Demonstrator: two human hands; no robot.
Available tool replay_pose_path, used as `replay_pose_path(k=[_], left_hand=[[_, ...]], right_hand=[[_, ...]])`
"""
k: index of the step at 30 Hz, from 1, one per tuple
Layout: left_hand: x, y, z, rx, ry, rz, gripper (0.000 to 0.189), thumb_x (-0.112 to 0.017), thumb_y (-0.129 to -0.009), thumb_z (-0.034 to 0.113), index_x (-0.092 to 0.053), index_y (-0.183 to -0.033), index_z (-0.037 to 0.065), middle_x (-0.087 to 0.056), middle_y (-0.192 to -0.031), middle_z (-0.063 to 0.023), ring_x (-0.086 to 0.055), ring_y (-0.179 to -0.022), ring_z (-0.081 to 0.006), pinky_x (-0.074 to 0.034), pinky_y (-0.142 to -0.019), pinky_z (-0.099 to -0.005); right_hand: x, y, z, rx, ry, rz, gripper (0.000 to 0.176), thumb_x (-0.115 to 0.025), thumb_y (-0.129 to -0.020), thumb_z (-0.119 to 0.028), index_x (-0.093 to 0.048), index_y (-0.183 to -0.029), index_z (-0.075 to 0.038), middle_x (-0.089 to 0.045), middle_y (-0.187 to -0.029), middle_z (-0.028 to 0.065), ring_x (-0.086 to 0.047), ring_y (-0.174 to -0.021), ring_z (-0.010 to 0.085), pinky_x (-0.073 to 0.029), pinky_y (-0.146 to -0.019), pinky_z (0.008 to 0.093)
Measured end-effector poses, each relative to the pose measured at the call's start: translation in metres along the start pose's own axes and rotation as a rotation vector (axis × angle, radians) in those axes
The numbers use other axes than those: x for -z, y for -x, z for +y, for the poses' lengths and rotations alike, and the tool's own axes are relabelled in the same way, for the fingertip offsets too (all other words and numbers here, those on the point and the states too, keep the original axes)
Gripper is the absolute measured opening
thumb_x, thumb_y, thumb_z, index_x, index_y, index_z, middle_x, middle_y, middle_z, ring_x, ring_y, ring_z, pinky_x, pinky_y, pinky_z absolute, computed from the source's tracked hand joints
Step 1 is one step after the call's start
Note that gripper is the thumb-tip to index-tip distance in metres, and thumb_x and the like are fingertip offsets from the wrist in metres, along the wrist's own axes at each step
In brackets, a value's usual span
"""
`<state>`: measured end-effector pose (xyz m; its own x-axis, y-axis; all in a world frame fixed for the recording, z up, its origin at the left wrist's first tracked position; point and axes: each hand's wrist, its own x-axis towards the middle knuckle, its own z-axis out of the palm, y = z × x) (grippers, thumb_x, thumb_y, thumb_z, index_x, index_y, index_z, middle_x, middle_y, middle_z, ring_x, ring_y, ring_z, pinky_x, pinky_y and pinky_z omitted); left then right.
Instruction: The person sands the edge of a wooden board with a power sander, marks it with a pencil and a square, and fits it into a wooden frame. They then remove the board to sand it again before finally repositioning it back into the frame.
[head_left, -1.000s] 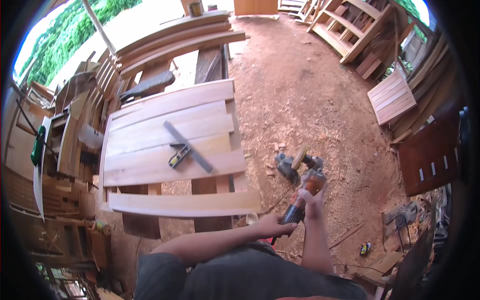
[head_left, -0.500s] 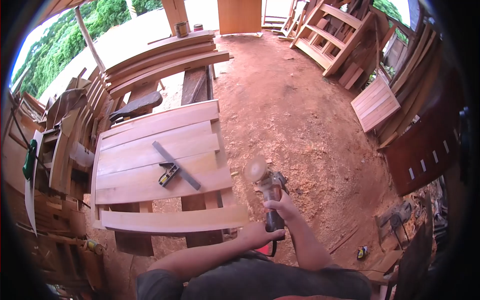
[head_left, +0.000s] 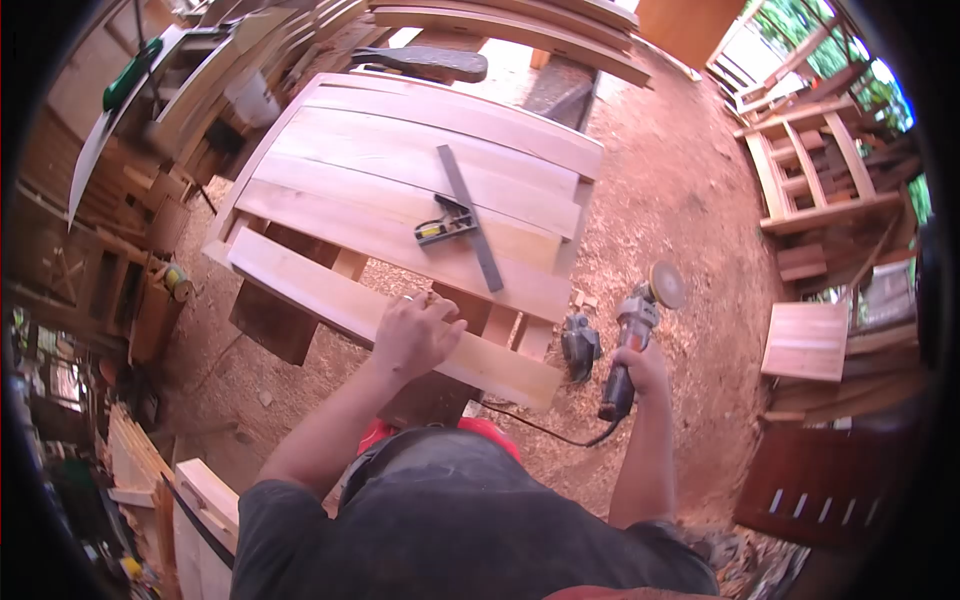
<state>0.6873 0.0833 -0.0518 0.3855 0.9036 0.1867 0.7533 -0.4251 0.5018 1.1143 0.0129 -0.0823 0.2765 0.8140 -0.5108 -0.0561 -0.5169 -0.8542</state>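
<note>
My right hand (head_left: 645, 368) is wrapped around the body of an angle grinder (head_left: 636, 320), its round disc (head_left: 668, 285) facing up and away. A cord (head_left: 545, 428) trails from its rear end. My left hand (head_left: 415, 335) rests on a loose wooden board (head_left: 305, 287), the fingers curled over its far edge. Beyond that board lies a panel of joined planks (head_left: 400, 165). On the panel sits a combination square (head_left: 470, 220) with a dark blade and a yellow-marked head. A dark power tool (head_left: 579, 346) is on the ground between the panel and the grinder.
Wood shavings cover the dirt floor (head_left: 690, 400). Stacked beams (head_left: 520, 35) lie behind the panel. At right are a wooden frame (head_left: 815, 165), a small slatted panel (head_left: 805, 340) and a dark slotted board (head_left: 810, 480). A handsaw (head_left: 90, 165) hangs at the left.
My left hand has left the rear of the grinder and moved onto the loose board. The right hand keeps the grinder, now farther right of the panel. My view has turned left and down.
</note>
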Motion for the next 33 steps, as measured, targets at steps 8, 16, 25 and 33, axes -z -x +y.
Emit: replay_pose_path(k=[8,16,25,33], left_hand=[[-0.003,0.006,-0.052,0.038,-0.115,0.067,0.032,-0.072,-0.097,0.045,-0.079,-0.086,0.016,-0.074,-0.084,-0.0078,-0.074,-0.090,-0.0262,-0.045,-0.101,-0.0455],[-0.005,0.009,-0.059,0.027,-0.118,0.070,0.037,-0.068,-0.099,0.049,-0.079,-0.083,0.017,-0.073,-0.085,-0.0054,-0.074,-0.091,-0.0227,-0.047,-0.100,-0.0432],[0.002,0.011,-0.055,0.079,-0.040,0.010,0.043,-0.065,-0.100,0.050,-0.073,-0.077,0.015,-0.071,-0.083,-0.0064,-0.072,-0.085,-0.0254,-0.046,-0.097,-0.0425],[-0.001,0.011,-0.056,0.050,-0.106,0.036,0.042,-0.065,-0.099,0.050,-0.076,-0.078,0.016,-0.070,-0.082,-0.0075,-0.072,-0.084,-0.0254,-0.046,-0.098,-0.0431]], right_hand=[[-0.078,-0.045,-0.115,0.322,0.278,-0.048,0.070,-0.079,-0.065,-0.014,-0.060,-0.131,0.000,-0.066,-0.101,0.0066,-0.066,-0.091,0.0197,-0.058,-0.082,0.0352],[-0.166,-0.138,-0.169,0.491,0.726,-0.139,0.077,-0.081,-0.064,-0.013,-0.061,-0.137,0.005,-0.071,-0.116,0.0131,-0.070,-0.103,0.0257,-0.058,-0.092,0.0379],[-0.191,-0.187,-0.170,0.522,0.776,-0.221,0.082,-0.086,-0.068,-0.016,-0.060,-0.142,0.007,-0.073,-0.121,0.0185,-0.072,-0.108,0.0321,-0.057,-0.099,0.0420],[-0.184,-0.131,-0.142,0.754,1.033,0.019,0.079,-0.082,-0.086,-0.024,-0.052,-0.155,0.002,-0.063,-0.135,0.0279,-0.064,-0.124,0.0445,-0.051,-0.109,0.0514]])
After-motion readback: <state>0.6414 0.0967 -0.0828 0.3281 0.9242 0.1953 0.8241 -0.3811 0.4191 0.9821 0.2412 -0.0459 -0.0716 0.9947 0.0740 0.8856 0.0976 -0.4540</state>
